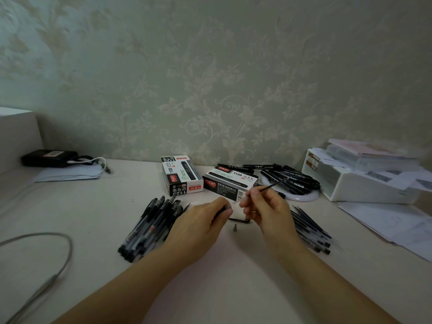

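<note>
Two hands busy over the worktop (98, 206). Left hand (198, 222) is curled round a dark pen barrel (222, 209), mostly hidden. Right hand (266, 206) pinches a thin refill (274, 184), held just right of the barrel and slanting away from it.

Likely risks: the refill misses the barrel mouth or bends, or a wrist knocks the loose metal tip (235, 228) lying below, between the hands.

A heap of pens (152, 228) crowds the left wrist, spare refills (311, 230) the right. A printed box (182, 175) stands beyond the left hand.
</note>
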A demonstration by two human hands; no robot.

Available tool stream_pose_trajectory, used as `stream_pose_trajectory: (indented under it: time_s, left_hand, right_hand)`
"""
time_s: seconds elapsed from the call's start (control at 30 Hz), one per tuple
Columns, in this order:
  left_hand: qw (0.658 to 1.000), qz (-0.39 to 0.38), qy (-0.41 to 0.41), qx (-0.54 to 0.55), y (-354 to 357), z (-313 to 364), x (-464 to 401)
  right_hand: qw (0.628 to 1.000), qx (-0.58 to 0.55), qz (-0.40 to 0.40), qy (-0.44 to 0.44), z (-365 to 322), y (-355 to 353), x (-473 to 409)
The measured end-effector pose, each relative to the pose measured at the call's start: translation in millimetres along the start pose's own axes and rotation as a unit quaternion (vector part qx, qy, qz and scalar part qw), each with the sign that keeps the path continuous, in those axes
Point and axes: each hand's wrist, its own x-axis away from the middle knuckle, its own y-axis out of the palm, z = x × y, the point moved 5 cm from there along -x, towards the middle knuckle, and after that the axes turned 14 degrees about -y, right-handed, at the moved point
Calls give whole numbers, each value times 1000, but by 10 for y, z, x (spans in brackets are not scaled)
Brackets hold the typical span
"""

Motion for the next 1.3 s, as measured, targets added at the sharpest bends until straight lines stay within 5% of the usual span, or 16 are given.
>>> stream_pose_trajectory:
  time_s: [0.5, 1.3]
  left_hand:
    - [1000, -2, 11, 15, 16, 26, 1]
    - [999, 6, 25, 23, -25, 64, 32]
  right_hand:
    - [997, -49, -10, 51, 23, 33, 31]
    - [999, -2, -45, 0, -36, 59, 43]
